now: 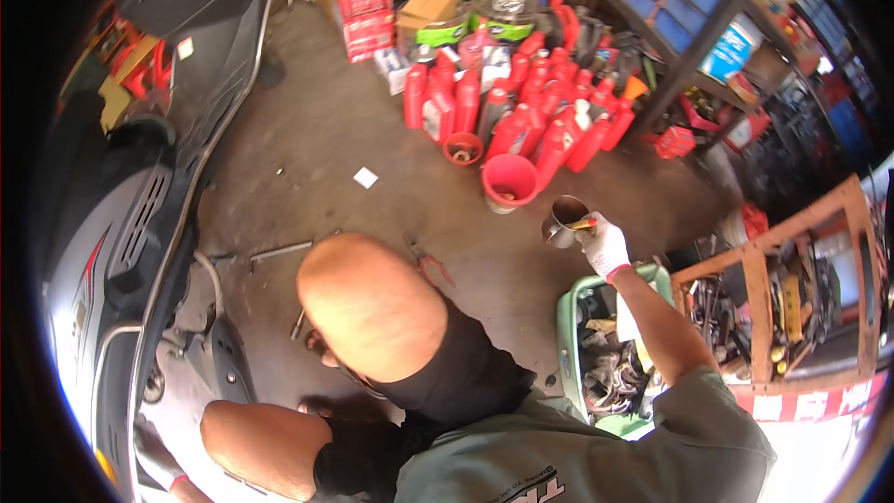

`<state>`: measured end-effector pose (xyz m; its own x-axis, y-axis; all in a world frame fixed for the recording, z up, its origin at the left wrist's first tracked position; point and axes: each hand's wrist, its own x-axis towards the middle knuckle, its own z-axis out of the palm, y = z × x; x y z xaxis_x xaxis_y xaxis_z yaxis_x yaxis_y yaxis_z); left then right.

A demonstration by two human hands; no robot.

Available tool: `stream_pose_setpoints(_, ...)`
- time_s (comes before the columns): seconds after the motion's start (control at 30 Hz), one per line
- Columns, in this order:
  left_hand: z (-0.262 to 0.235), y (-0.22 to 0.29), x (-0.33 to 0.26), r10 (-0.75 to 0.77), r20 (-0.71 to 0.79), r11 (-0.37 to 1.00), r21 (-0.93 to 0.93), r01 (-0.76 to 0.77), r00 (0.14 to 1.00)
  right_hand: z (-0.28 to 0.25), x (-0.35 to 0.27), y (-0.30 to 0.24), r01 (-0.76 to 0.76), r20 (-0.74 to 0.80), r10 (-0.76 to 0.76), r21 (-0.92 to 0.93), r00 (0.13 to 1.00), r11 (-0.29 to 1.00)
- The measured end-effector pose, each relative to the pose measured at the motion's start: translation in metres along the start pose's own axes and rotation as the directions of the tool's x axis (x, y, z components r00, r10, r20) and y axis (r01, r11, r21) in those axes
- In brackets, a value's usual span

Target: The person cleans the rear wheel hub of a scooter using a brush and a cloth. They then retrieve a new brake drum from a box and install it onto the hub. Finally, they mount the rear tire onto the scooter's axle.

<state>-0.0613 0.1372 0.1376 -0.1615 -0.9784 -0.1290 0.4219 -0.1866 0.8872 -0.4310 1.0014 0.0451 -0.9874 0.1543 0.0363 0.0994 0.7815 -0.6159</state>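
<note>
Cup (562,220) and yellow handle (583,223) pinched in my right hand (605,247) near the red bucket (508,169), pickup done, work seemingly unfinished; left hand (157,458) beside the scooter (140,214), grip I can't tell

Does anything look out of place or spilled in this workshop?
A couple of things, perhaps. A small white slip lies alone on the floor, as if dropped. Red-handled pliers lie loose beside the person's knee, where they might be stepped on. I can't make out any clear spill.
</note>
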Motion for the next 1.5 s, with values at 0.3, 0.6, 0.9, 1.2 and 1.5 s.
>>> stream_pose_setpoints(0.3,-0.034,-0.026,0.065,0.261,0.106,0.913,0.295,-0.281,0.959,-0.084,0.030,0.043,-0.084,-0.296,0.036,-0.151,0.955,0.985)
stream_pose_setpoints(0.6,0.011,-0.054,0.054,0.376,0.127,0.780,0.492,-0.387,0.918,-0.110,0.099,0.103,-0.188,-0.459,0.051,-0.257,0.887,0.948)
stream_pose_setpoints(0.9,0.142,-0.123,-0.033,0.522,0.304,0.425,0.717,-0.553,0.797,-0.088,0.161,0.211,-0.514,-0.492,0.376,-0.180,0.786,0.839)
stream_pose_setpoints(1.2,0.271,-0.305,-0.134,0.116,0.475,0.264,0.832,-0.488,0.872,-0.109,0.286,0.401,-0.593,-0.743,0.359,-0.062,0.564,0.803)
stream_pose_setpoints(1.5,0.373,-0.416,-0.213,-0.307,0.425,0.065,0.902,-0.427,0.852,-0.129,0.462,0.505,-0.448,-0.763,0.389,0.147,0.516,0.882)
